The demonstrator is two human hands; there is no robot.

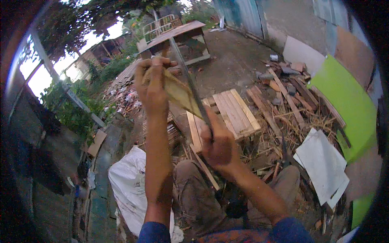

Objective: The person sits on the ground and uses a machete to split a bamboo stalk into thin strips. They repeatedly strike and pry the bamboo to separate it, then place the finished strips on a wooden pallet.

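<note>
1. The left hand (156, 83) is raised in front of the body, its fingers bent around the upper end of a board (178, 95), gripping it.
2. The board is pale yellow and hangs aslant in the air between the two hands, its lower end pointing toward the right hand (219, 143).
3. The right hand is lower and closed in a fist around the near end of a long, dark blade (187, 75); the fist hides most of the handle.
4. The blade slopes up and away from that fist, passing along the board's right side; whether they touch, I cannot tell.
5. Behind and below the right hand is a slatted panel (237, 107) of light planks.
6. The person's knees, in brown trousers (196, 196), are bent below the hands; a white sack (127, 174) lies to their left.
7. To the right are a pile of wood scraps (298, 91), straw (314, 123), white sheets (322, 166) and a bright green sheet (344, 101).
8. Farther off stands a table (190, 30), with plants (115, 69) to its left and a wall (287, 22) to its right.
</note>
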